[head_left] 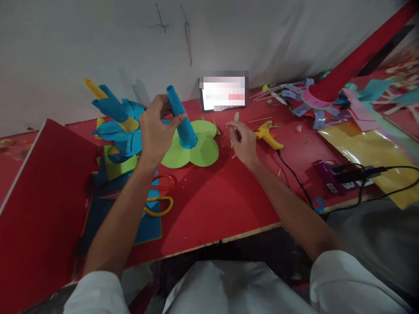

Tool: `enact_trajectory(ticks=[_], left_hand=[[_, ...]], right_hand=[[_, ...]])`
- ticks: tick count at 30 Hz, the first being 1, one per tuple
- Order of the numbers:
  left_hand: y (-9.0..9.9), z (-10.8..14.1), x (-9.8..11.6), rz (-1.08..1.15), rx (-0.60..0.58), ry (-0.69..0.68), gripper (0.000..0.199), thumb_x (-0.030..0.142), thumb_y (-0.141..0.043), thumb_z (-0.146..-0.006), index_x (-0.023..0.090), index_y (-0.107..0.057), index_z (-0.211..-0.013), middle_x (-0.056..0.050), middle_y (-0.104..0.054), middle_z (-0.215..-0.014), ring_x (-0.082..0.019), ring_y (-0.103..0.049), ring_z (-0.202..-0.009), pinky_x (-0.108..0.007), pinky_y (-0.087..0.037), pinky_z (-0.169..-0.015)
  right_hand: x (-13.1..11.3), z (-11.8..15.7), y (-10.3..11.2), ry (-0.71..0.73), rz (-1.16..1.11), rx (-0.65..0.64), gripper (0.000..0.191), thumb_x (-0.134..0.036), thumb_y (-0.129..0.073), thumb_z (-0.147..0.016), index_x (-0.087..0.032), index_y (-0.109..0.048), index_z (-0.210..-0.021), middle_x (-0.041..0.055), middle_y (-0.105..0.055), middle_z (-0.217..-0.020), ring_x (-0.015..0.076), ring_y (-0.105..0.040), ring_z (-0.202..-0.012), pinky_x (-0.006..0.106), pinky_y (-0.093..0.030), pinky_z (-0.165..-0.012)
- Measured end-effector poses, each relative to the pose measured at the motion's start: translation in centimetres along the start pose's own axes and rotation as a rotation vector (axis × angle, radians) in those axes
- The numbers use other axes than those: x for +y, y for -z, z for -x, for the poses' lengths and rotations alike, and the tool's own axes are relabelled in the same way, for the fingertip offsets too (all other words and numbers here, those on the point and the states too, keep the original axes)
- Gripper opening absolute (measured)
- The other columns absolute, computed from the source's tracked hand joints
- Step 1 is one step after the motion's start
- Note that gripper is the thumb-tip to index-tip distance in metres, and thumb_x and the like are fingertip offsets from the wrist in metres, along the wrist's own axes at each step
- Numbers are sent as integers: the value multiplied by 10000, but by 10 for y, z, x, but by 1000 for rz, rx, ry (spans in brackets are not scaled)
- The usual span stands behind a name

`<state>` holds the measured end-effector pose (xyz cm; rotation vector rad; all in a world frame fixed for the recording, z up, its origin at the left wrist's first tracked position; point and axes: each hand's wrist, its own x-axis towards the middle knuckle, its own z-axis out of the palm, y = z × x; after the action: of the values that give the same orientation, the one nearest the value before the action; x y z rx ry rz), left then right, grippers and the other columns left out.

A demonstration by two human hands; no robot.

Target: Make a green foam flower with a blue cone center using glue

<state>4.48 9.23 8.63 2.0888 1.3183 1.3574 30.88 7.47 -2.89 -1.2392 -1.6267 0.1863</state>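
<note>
My left hand (157, 126) is closed around a blue paper cone (185, 131), thumb on its near side. The cone stands slightly tilted, its wide end on a light green flower-shaped paper (206, 150). To the right, my right hand (244, 141) has its fingers curled together in a pinch, close to a pale strip (236, 117); what they hold, if anything, is too small to make out. A yellow glue gun (270, 135) lies just right of that hand. Left of my left hand is a blue paper flower (122, 137) with a yellow-tipped blue roll (109, 102).
Scissors (163, 206) with red and yellow handles lie on blue sheets (150, 229) by my left forearm. A phone (224, 93) leans on the wall. A purple box (334, 176) with black cables, yellow sheets (369, 148) and paper scraps are at right. A red board (42, 209) stands left.
</note>
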Motion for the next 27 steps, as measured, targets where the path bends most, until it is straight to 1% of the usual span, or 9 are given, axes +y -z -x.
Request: enact_trajectory(ticks=[4,7,10,14,17,19,22,25,27], left_hand=[[0,0,0,-6,-17,0,535,682,-573,-970,203,-572,-1209,-22,-735,-1161,-163,-702,-1088,-409,-570,-923],[0,-1,-2,-89,-60,44,543,667,-489,-1004,212,-527,-1299,-34,-715,-1287,-192,-678,-1202,-417,-549,-913],[-2,-3,-13,-67,-66,49,490,592,-579,-976,245,-536,-1319,-33,-712,-1323,-218,-680,-1237,-434,-559,-956],[-8,-5,-47,15,-67,71,417,483,-741,-869,262,-627,-1203,-68,-758,-1198,-244,-729,-1140,-448,-584,-1006],[-12,-5,-71,-40,-128,162,376,413,-773,-834,241,-654,-1146,-92,-763,-1180,-257,-738,-1071,-439,-605,-912],[-11,-4,-77,-138,-125,159,356,365,-769,-837,239,-651,-1149,-94,-750,-1174,-237,-730,-1008,-400,-596,-863],[-5,-5,-69,-221,-38,108,270,323,-718,-884,243,-651,-1133,-74,-727,-1100,-192,-701,-893,-349,-575,-824],[3,-6,-47,-174,49,71,151,277,-630,-938,243,-660,-1081,-51,-706,-998,-176,-679,-835,-328,-565,-766],[6,-4,-33,-140,75,58,140,277,-576,-970,253,-659,-1081,-37,-701,-958,-166,-665,-796,-317,-555,-718]], right_hand=[[2,1,-1,-11,16,-17,265,-328,-463,-1061,-266,-698,-1168,91,-777,-1127,250,-726,-999,423,-574,-914],[4,1,-3,-6,16,-26,262,-310,-472,-1053,-262,-699,-1175,92,-773,-1133,252,-722,-989,428,-570,-911],[5,1,-3,-6,17,-32,255,-311,-481,-1051,-257,-697,-1173,96,-772,-1146,256,-719,-990,433,-563,-916],[7,2,-4,-21,25,-28,255,-353,-474,-1063,-251,-698,-1132,96,-773,-1116,260,-713,-998,428,-553,-915],[9,3,-6,-55,64,-46,257,-385,-476,-1066,-250,-694,-1085,94,-768,-1044,261,-701,-950,427,-541,-899],[11,3,-7,-79,96,-52,262,-400,-475,-1066,-248,-689,-1061,90,-759,-991,263,-688,-912,428,-529,-883],[13,3,-8,-82,116,-37,260,-397,-473,-1064,-249,-685,-1034,73,-743,-926,250,-664,-863,405,-514,-844],[11,3,-8,-51,93,-29,240,-375,-480,-1056,-253,-685,-1030,54,-732,-902,227,-640,-814,374,-504,-800],[9,3,-6,-41,61,-34,229,-351,-481,-1050,-253,-687,-1068,42,-717,-886,210,-620,-763,361,-499,-766]])
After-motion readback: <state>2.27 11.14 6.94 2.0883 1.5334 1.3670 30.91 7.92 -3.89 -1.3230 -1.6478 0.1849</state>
